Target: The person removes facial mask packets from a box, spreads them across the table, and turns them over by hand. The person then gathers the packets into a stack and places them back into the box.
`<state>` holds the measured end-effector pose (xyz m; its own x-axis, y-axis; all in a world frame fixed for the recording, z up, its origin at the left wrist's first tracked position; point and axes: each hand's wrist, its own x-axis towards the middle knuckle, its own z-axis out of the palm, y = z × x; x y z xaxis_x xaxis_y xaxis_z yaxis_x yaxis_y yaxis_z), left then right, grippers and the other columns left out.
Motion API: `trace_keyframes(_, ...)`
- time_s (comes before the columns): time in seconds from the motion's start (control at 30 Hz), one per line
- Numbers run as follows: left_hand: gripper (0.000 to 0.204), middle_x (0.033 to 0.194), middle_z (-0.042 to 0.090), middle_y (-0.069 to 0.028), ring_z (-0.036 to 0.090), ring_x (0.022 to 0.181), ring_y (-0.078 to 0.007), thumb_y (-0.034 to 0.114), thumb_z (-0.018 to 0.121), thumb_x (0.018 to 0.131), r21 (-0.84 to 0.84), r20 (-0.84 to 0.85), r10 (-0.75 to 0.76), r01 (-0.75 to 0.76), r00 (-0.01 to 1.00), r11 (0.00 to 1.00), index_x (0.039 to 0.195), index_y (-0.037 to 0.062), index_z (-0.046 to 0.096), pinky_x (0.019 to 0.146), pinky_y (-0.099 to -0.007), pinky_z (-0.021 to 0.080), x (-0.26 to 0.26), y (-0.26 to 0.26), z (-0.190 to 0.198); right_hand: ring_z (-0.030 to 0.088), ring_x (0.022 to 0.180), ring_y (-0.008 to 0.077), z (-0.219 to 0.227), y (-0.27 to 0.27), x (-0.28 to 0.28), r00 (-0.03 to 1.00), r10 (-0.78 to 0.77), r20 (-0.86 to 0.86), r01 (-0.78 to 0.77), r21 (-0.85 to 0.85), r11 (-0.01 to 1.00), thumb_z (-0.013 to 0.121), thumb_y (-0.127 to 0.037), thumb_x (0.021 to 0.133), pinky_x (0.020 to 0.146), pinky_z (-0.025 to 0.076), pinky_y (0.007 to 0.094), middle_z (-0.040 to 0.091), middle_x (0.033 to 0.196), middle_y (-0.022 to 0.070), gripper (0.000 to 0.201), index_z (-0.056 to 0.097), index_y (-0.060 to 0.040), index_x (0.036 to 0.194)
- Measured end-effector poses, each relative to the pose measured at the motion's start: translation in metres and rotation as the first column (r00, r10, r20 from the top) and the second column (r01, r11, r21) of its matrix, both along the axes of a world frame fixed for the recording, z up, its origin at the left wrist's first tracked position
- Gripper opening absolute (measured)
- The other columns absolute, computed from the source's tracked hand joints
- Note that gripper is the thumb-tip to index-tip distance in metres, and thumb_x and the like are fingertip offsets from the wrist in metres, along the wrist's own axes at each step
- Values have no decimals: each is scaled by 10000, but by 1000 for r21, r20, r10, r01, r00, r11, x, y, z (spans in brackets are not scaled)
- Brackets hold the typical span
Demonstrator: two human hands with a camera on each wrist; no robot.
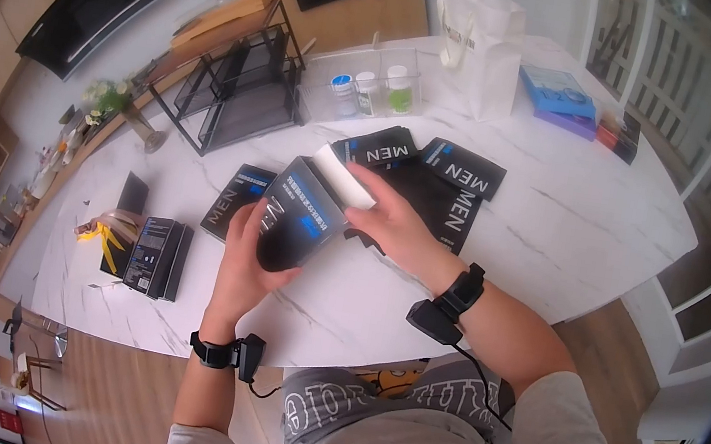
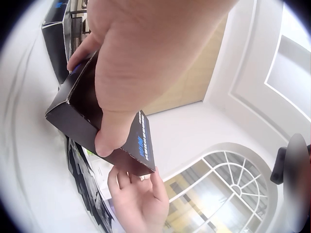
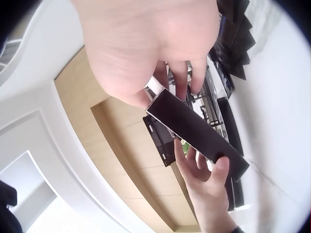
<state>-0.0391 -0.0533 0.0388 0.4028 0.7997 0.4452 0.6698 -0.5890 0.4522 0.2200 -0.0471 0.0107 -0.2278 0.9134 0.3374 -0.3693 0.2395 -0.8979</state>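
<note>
A black box with blue and silver print [image 1: 312, 202] is tilted above the table, gripped by my left hand [image 1: 247, 261] with thumb and fingers on opposite sides. The left wrist view shows the left thumb on the edge of the box [image 2: 73, 121], whose near end looks hollow. My right hand [image 1: 404, 234] pinches a white piece [image 1: 343, 180] at the far end of the box; in the right wrist view a little of the white piece [image 3: 154, 85] shows between that hand and the box. Whether it is partly inside the box, I cannot tell.
Black MEN packs [image 1: 464, 169] lie beyond the hands, another box [image 1: 234, 204] to the left. Upright black boxes [image 1: 153, 256] and a yellow ribbon [image 1: 103, 235] are at left. Behind stand a black rack [image 1: 249, 101], a clear tray with bottles [image 1: 400, 91] and a white bag [image 1: 481, 57].
</note>
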Motion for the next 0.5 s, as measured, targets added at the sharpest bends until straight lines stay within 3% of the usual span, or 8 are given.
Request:
trace_keyframes(0.1, 1108, 1444, 374, -211, 437, 1314, -359, 123, 900, 580, -16, -12, -8, 7, 1000, 1000, 1518, 61, 313, 1084, -412, 405, -1, 1, -2, 574, 1075, 107, 11, -7, 7, 982, 35, 186, -33, -17, 999, 583, -99, 991, 893, 491, 252, 570, 1295, 92, 615, 303, -62, 1537)
trace_keyframes(0.2, 1108, 1452, 370, -215, 431, 1324, -362, 122, 901, 579, -14, -32, -6, 6, 999, 1000, 1517, 59, 314, 1089, -410, 403, -1, 1, -1, 521, 1226, 151, -4, -1, -4, 989, -34, 144, 7, 182, 983, 560, -106, 1001, 956, 472, 274, 485, 1425, 130, 601, 297, -60, 1540)
trace_keyframes(0.3, 1105, 1457, 368, -216, 428, 1331, -363, 125, 900, 580, -27, -35, 2, -3, 999, 1000, 1516, 58, 315, 1092, -410, 402, 1, -2, 0, 436, 1349, 183, -3, -5, -7, 989, -58, 135, 35, 167, 985, 539, -108, 1008, 1029, 444, 308, 364, 1542, 150, 580, 307, -55, 1536)
trace_keyframes(0.4, 1104, 1458, 369, -214, 428, 1333, -361, 129, 901, 578, -40, -22, 12, -13, 1000, 999, 1513, 58, 319, 1093, -410, 404, 2, -3, 0, 425, 1380, 201, -2, -7, -6, 972, -91, 217, 62, 139, 988, 515, -111, 1015, 1075, 410, 313, 349, 1560, 146, 551, 323, -49, 1528)
trace_keyframes(0.5, 1102, 1458, 370, -209, 432, 1330, -359, 131, 903, 577, -30, -25, 8, -8, 1000, 1000, 1510, 58, 323, 1091, -410, 406, 3, -3, 0, 434, 1379, 222, -6, -7, -10, 954, -141, 263, 66, 276, 959, 495, -109, 1018, 1088, 384, 301, 352, 1561, 157, 534, 332, -42, 1523)
